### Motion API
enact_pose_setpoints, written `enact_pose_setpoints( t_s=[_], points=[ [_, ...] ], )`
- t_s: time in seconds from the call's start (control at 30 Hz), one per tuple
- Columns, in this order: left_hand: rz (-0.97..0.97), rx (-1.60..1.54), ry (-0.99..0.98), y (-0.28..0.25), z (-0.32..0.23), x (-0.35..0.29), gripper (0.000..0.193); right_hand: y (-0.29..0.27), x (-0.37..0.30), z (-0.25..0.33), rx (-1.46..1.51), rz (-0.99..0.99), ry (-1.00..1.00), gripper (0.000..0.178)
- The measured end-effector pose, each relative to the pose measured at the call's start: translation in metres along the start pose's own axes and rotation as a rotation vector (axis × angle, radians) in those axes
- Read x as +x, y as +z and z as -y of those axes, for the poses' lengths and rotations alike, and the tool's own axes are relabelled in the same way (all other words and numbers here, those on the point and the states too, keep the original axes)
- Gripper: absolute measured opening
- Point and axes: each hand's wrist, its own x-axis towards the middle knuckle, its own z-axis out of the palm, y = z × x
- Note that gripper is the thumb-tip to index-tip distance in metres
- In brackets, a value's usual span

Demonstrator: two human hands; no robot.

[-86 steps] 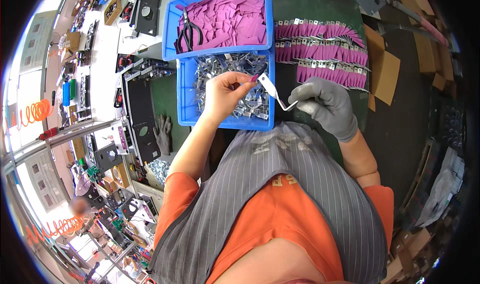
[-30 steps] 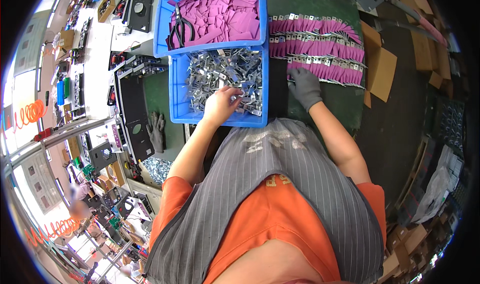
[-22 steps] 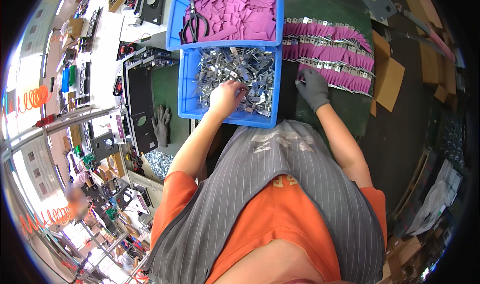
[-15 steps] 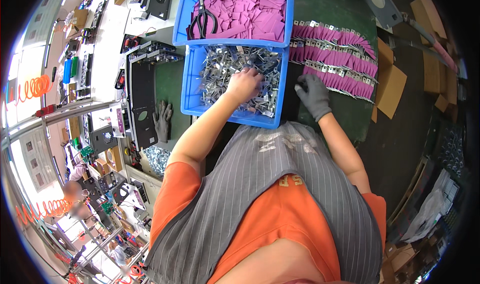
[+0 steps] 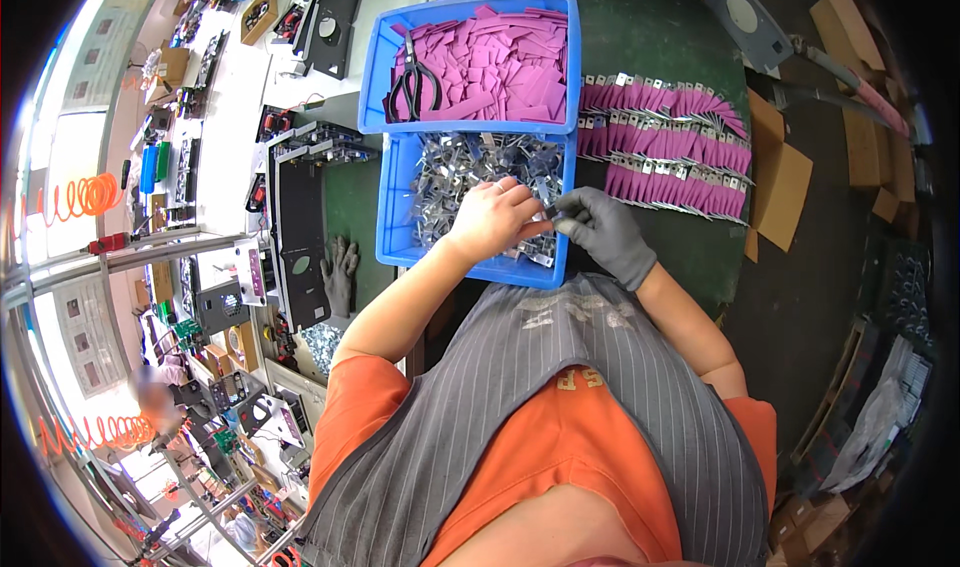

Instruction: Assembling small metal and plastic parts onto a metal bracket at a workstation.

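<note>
The metal-filled blue bin [image 5: 394, 212] is sitting toward twelve o'clock; leaving the purple rows [image 5: 675, 172] at two o'clock, the right hand [image 5: 610, 239] is joining the left hand [image 5: 492, 219] over it, its grip pinching a small part [image 5: 550, 213], so another piece is seemingly starting; the left's I cannot tell.

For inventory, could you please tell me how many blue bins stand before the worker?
2: the far bin, holding purple pieces, and the near bin, adjoining it, holding metal parts.

A grey pinstriped apron [image 5: 690, 427] overlies orange sleeves [image 5: 352, 407]; the right hand [image 5: 606, 233] is gloved.
</note>
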Motion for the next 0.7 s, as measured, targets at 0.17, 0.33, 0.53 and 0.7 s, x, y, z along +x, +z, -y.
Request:
enact_pose_setpoints(
  t_s=[0.17,0.33,0.53,0.7],
  points=[
    [-0.059,-0.076,0.03,-0.008,-0.005,0.007,0.029,-0.008,-0.003,0.005,0.413,0.02,0.164,0.024],
    [-0.123,-0.233,-0.16,-0.038,0.005,0.04,0.032,-0.019,-0.008,-0.009,0.544,0.094,0.209,0.019],
    [-0.099,-0.047,-0.488,-0.024,0.065,0.103,0.02,-0.009,-0.014,-0.015,0.421,0.084,0.22,0.017],
    [0.039,-0.038,-0.576,-0.003,0.065,0.123,0.037,-0.004,-0.021,-0.024,0.41,0.037,0.261,0.017]
  ],
)
